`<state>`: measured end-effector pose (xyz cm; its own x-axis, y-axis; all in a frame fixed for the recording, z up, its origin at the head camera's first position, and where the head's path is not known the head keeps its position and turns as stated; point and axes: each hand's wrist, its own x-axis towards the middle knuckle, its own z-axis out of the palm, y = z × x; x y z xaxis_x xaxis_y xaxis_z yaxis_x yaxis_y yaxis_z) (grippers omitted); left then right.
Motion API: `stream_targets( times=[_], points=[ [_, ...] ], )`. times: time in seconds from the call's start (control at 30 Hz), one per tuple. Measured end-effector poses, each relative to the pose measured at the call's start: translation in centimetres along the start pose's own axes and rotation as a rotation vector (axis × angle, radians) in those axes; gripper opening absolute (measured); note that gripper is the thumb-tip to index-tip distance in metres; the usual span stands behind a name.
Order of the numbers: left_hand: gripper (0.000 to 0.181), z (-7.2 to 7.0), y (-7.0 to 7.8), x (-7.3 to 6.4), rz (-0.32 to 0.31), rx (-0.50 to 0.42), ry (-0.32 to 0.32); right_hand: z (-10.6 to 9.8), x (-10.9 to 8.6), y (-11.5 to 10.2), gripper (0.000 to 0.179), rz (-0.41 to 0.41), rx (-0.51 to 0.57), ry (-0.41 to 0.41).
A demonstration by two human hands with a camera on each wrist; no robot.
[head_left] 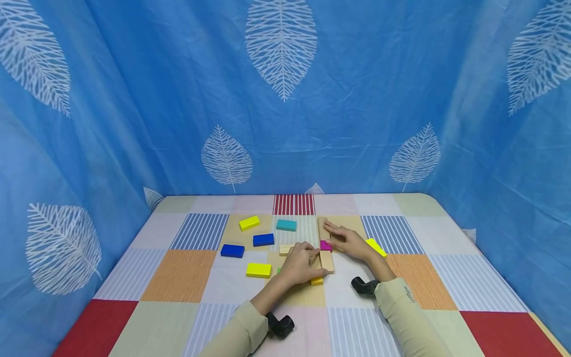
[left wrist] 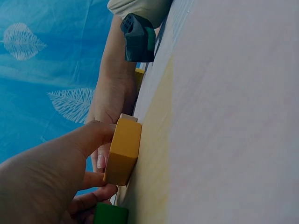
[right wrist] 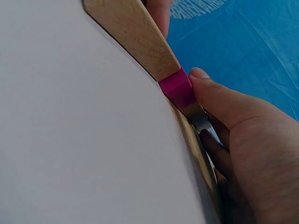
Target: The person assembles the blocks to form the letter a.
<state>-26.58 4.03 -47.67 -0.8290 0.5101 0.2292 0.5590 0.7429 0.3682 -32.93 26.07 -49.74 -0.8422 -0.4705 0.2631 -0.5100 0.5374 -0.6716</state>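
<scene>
In the head view a row of blocks lies by both hands: a long pale wooden block [head_left: 323, 227], a magenta block [head_left: 326, 245] and a nearer wooden block [head_left: 327, 263]. My left hand [head_left: 297, 265] grips the nearer wooden block between thumb and forefinger. An orange block [left wrist: 124, 151] stands by that thumb, and a green block [left wrist: 111, 213] lies under the hand. My right hand [head_left: 350, 242] touches the magenta block [right wrist: 178, 88] with its thumb, while its fingers reach over the long block. The right wrist view shows the wooden block [right wrist: 135, 35] end to end with the magenta one.
Left of the hands lie a teal block [head_left: 286, 225], two blue blocks [head_left: 263, 240], two yellow blocks [head_left: 258, 270] and a pale wooden block [head_left: 285, 250]. Another yellow block [head_left: 376, 247] lies beside the right wrist. A patchwork cloth [head_left: 169, 322] covers the table, with blue curtains [head_left: 357, 99] around it.
</scene>
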Motion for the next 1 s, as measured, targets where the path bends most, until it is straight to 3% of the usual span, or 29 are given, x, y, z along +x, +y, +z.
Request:
stream_targets(
  times=[0.23,0.57,0.77,1.0],
  points=[
    [0.065,0.23,-0.38,0.11,0.037,0.024,0.002,0.01,0.03,-0.12,0.053,-0.008,0.011,0.0],
    [0.061,-0.09,-0.9,0.05,0.029,-0.064,0.008,0.2,0.19,-0.22,0.053,-0.016,-0.004,0.007],
    [0.059,0.02,-0.84,0.05,0.048,-0.045,0.039,0.09,0.16,-0.14,0.054,0.007,0.004,0.003],
    [0.061,0.2,-0.74,0.24,0.033,-0.021,0.032,0.08,0.15,0.03,0.053,0.003,0.031,0.011]
  ],
)
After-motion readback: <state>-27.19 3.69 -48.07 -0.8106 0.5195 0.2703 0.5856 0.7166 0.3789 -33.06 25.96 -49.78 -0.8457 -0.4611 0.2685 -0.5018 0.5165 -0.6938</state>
